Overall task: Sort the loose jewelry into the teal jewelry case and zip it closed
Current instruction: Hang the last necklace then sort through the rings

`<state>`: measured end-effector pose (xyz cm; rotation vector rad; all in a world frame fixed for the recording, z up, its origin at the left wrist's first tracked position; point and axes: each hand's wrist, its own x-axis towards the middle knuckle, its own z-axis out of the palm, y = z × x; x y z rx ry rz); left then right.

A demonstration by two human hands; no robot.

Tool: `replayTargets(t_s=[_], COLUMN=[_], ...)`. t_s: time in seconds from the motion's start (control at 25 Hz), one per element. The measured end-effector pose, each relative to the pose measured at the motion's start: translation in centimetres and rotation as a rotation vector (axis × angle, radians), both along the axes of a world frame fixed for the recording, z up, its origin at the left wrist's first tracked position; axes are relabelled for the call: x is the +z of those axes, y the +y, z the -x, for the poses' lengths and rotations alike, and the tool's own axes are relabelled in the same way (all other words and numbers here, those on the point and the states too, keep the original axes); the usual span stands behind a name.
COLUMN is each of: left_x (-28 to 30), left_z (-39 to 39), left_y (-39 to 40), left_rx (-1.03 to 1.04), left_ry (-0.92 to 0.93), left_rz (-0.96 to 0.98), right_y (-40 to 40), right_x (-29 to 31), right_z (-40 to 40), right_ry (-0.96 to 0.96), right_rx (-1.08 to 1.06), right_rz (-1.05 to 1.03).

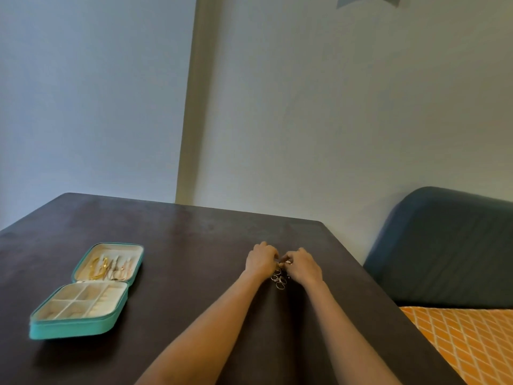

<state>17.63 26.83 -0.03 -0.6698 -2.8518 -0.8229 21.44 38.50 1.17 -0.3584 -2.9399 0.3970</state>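
Both hands (pixel 283 263) on rings (pixel 279 280), near table's (pixel 194 245) right edge.

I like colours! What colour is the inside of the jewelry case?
Cream inside the jewelry case, seen in the head view.

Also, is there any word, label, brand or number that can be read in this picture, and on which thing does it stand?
None can be read.
Teal case: no print shows on its shell or lining.
Rings between the left hand and right hand: too small and blurred to show any engraving.
Paper on the wall, cut off by the top edge: no writing visible.
Table: no marks.
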Motion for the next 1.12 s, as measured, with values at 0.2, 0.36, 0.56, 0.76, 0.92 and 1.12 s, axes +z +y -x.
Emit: replayTargets(t_s=[0.2, 0.36, 0.56, 0.76, 0.92, 1.12], left_x=[-0.2, 0.6, 2.5, 4.0, 5.8, 8.6], left_z=[1.0, 1.1, -0.6, -2.2, -3.5, -4.9], left_y=[-0.5, -2.2, -5.1, -8.6, -13.3, -22.9], left_rx=[0.009, -0.026, -0.085, -0.061, -0.068, 0.000], left_ry=[-0.011, -0.243, -0.561, -0.561, -0.472, -0.381], left_rz=[-0.012, -0.368, -0.912, -1.020, -0.857, -0.622], right_y=[0.0, 0.3, -2.4, -6.7, -11.5, -19.8], right_x=[-0.3, -0.4, 0.1, 1.7, 2.7, 4.7], right_z=[0.6, 1.0, 0.0, -1.4, -2.5, -3.9], right_ry=[0.058, 0.193, 0.338, 0.421, 0.337, 0.182], right_rx=[0.025, 0.030, -0.122, -0.119, -0.034, 0.175], right_rz=[-0.022, 0.357, 1.110, 1.480, 1.462, 1.541])
